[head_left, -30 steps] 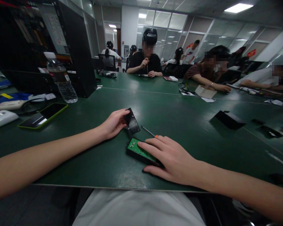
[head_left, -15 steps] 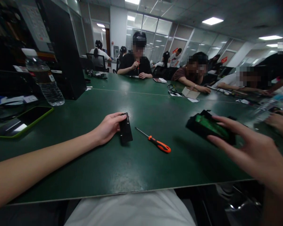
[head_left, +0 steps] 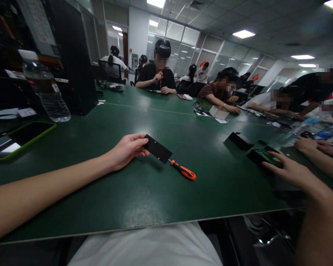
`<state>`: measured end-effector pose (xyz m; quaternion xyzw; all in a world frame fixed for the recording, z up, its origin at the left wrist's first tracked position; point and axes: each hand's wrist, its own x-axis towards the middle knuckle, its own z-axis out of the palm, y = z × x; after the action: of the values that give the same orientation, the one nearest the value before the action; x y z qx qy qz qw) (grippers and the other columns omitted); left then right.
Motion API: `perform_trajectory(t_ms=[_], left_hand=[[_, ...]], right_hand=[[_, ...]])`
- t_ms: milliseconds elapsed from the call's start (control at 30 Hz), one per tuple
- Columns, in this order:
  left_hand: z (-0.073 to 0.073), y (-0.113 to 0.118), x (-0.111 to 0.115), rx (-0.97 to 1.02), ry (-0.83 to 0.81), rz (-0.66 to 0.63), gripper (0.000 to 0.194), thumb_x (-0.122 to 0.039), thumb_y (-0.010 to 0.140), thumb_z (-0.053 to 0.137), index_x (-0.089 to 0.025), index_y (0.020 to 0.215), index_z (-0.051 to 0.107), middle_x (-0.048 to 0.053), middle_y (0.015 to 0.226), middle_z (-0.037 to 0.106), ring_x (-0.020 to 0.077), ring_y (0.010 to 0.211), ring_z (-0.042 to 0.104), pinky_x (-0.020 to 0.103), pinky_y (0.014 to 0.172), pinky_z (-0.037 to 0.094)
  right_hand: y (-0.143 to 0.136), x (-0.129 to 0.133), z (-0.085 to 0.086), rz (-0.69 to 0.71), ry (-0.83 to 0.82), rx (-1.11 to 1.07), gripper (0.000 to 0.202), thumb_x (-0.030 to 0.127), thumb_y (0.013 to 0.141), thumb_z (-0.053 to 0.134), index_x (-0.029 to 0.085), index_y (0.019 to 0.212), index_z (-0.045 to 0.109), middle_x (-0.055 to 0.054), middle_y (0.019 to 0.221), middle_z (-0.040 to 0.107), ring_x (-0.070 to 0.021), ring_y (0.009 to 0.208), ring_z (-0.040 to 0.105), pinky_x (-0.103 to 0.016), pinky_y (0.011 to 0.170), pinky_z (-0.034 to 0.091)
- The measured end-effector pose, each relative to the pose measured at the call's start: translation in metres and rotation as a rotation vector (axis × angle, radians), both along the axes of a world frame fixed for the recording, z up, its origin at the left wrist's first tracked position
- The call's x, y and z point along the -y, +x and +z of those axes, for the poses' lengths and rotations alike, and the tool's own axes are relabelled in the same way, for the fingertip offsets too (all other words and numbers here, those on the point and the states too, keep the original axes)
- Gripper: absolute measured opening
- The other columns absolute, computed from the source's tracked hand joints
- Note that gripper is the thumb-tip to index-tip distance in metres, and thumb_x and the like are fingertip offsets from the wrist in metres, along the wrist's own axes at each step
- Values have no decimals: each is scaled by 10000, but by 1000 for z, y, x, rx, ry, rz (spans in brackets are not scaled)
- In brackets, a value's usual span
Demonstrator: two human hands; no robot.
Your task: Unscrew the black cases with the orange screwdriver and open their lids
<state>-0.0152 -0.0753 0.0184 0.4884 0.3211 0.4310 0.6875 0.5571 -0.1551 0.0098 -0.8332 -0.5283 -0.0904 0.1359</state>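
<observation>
My left hand (head_left: pixel 130 149) pinches one end of a thin black rectangular plate (head_left: pixel 158 148), tilted a little above the green table (head_left: pixel 144 195). The plate's far end hides most of the shaft of an orange-and-black screwdriver (head_left: pixel 184 170) lying on the table. Off to the right, my right hand (head_left: pixel 292 171) has its thumb and fingers on either side of a black casing with a green circuit board (head_left: pixel 263 158) inside, low over the table or on it. Just left of that casing lies a separate angular black piece (head_left: pixel 239 141).
On the left are a water bottle (head_left: pixel 48 92), a phone in a green case (head_left: pixel 22 138) and a tall black cabinet (head_left: pixel 72 55). A small cardboard box (head_left: pixel 218 112) stands farther back. Another person's hands (head_left: pixel 308 144) rest near my right hand. Co-workers sit across the table.
My right hand has moved right and down to the table with the casing; the angular black piece now lies apart from it. My left hand has swung the plate's end right, over the screwdriver's shaft.
</observation>
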Motion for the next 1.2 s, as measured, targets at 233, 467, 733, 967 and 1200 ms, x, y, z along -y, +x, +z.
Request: perform_trajectory(t_ms=[233,467,733,967,1200], left_hand=[[-4,5,16,-127,337,-77,183,-254,846,754,-120,961,705,57,919,768,163,777,752,247,738,597],[-6,4,31,-226,746,-53,121,-170,913,658,-151,989,750,59,966,752,157,898,724,253,835,578],[-8,5,28,-322,804,-41,267,-215,900,682,-163,1162,691,96,1196,675,180,993,722,300,905,597],[-5,5,27,-493,848,-96,222,-245,935,611,-171,1124,701,81,1139,695,187,982,703,298,845,592],[-2,5,28,-527,871,-97,200,-236,941,582,-166,1071,717,87,1111,707,178,936,689,277,793,573]], right_hand=[[-170,-3,45,583,146,-493,418,612,930,487,289,1175,589,-80,1315,646,-333,1218,601,-483,1020,488],[-324,-13,66,1206,-319,-555,272,459,999,515,217,884,466,-69,1177,681,-181,1016,631,-324,869,502],[-298,-6,75,1137,-130,-423,239,472,953,577,241,1000,612,-48,1165,707,-226,1030,652,-363,885,513],[-119,-3,69,192,276,45,458,536,720,554,226,1017,711,-128,917,749,-315,827,688,-419,759,512],[-25,-4,21,-13,91,20,491,565,713,537,221,1004,732,-122,964,759,-320,845,689,-406,754,495]])
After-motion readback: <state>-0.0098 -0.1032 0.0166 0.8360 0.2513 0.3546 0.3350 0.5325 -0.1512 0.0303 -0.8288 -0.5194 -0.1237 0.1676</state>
